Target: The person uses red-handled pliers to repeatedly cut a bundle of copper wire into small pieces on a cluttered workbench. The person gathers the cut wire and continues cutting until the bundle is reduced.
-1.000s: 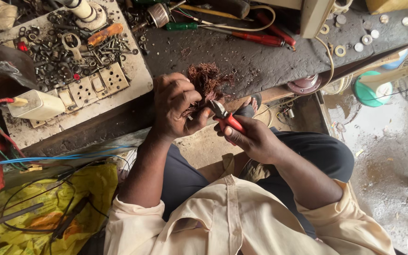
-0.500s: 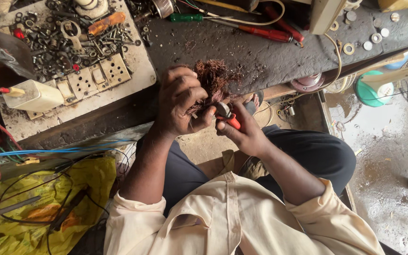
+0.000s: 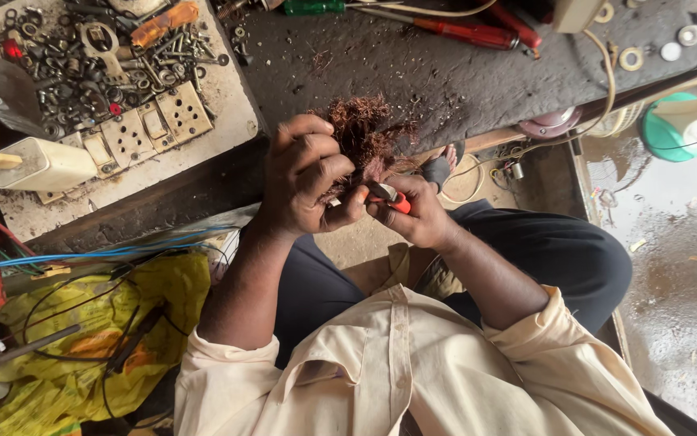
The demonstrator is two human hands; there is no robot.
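Since the earlier frames your two hands have drawn closer together and slightly nearer your body, and the red-handled tool now sits deeper in your right palm. Your left hand (image 3: 309,182) is closed in a tight fist around the lower part of a tangled bundle of copper wire (image 3: 367,133), whose frayed reddish-brown strands spray upward above your knuckles. Your right hand (image 3: 414,211) is curled shut around red-handled pliers (image 3: 386,195), only the dark head and a short stretch of red grip showing between thumb and fingers; the head meets the base of the bundle just beside your left thumb. Whether the pliers' tips are biting the wire cannot be told. The bundle is held in the air, just in front of the edge of the dark table (image 3: 445,73), over your lap. On the table, well apart from your hands, lie a red-handled screwdriver (image 3: 465,32), a green-handled screwdriver (image 3: 316,7) and several washers (image 3: 630,58). To the left, a pale tray (image 3: 227,113) holds a heap of nuts and bolts (image 3: 82,73), perforated socket plates (image 3: 150,125) and a cream plastic box (image 3: 46,165). Blue wires (image 3: 82,257) cross above a yellow cloth (image 3: 146,299) on the floor.
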